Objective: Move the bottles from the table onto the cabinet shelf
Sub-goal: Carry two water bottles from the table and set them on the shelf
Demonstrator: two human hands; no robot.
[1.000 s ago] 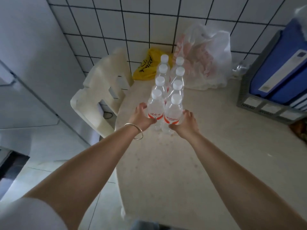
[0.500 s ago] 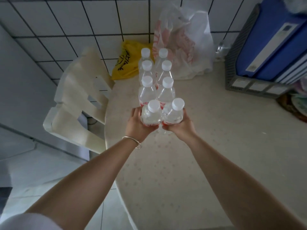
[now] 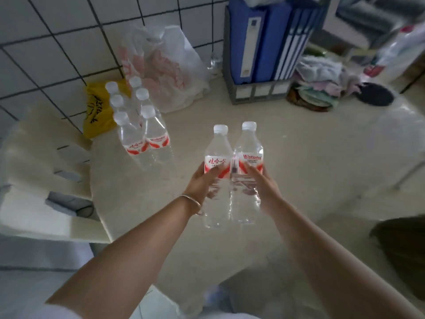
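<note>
Since the earlier frame the two held bottles have left the cluster (image 3: 138,125), where six now stand on the table (image 3: 299,180) left of them, near the tiled wall. Left hand (image 3: 202,183) is clamped on the left bottle (image 3: 217,171); right hand (image 3: 264,187) is clamped on the right bottle (image 3: 247,166); the pair is upright, touching, raised above the table. Beyond the cluster lie a yellow bag (image 3: 99,111) and a white bag (image 3: 170,65), contents unclear. Farther right, a grey rack (image 3: 253,93) holds blue binders (image 3: 259,35).
</note>
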